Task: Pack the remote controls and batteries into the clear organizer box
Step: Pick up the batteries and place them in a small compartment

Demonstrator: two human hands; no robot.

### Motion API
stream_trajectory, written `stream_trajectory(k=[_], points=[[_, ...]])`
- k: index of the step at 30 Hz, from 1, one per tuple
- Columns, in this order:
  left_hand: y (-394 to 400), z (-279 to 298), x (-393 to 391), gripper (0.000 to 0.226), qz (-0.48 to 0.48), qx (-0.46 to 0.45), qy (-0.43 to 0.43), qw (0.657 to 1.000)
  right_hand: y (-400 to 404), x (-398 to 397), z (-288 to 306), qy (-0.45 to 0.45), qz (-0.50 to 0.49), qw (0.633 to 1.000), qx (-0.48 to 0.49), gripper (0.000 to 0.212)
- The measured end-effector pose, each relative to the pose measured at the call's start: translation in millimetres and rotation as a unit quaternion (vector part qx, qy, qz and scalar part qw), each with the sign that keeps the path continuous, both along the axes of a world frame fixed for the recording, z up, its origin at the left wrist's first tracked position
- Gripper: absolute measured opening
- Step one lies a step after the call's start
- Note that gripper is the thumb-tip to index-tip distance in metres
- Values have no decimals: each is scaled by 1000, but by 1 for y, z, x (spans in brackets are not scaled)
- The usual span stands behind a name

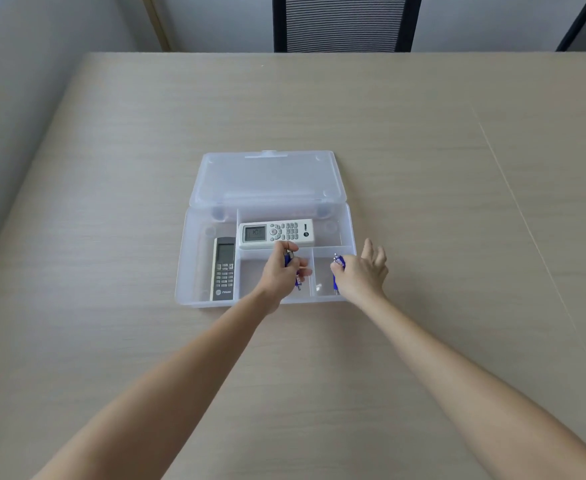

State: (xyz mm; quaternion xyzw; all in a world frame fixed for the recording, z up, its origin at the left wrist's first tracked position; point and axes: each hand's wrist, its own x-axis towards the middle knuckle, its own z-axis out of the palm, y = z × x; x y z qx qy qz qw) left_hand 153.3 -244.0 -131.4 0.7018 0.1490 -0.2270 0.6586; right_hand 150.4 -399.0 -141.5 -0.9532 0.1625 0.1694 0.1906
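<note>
The clear organizer box lies open on the table, its lid folded back flat. A white remote lies sideways in the far compartment. A grey remote lies lengthwise in the left compartment. My left hand hovers over the middle front compartment, holding a blue battery; another blue battery shows just below its fingers. My right hand is over the right front compartment, pinching a blue battery; a second one shows under it.
The box sits mid-table on a light wood table. A black mesh chair stands behind the far edge. A grey wall runs along the left side.
</note>
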Motion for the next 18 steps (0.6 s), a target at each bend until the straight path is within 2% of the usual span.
stream_trajectory(k=[3, 6, 10, 12, 15, 18], points=[[0, -3, 0, 23, -7, 13, -1, 1000, 4, 4, -7, 62, 8, 995, -81, 31], [2, -5, -1, 23, -5, 10, 0, 1000, 6, 8, -12, 87, 17, 988, -130, 24], [0, -2, 0, 23, -15, 9, 14, 1000, 5, 11, -10, 104, 20, 985, -137, 27], [-1, 2, 1, 27, -3, -10, 27, 1000, 2, 10, -3, 104, 7, 990, -90, 31], [-3, 9, 5, 35, -4, -33, 30, 999, -12, -1, 2, -5, 11, 998, 64, 31], [-8, 18, 15, 36, -29, -17, 10, 999, -34, -14, -1, -78, -8, 978, 192, 45]])
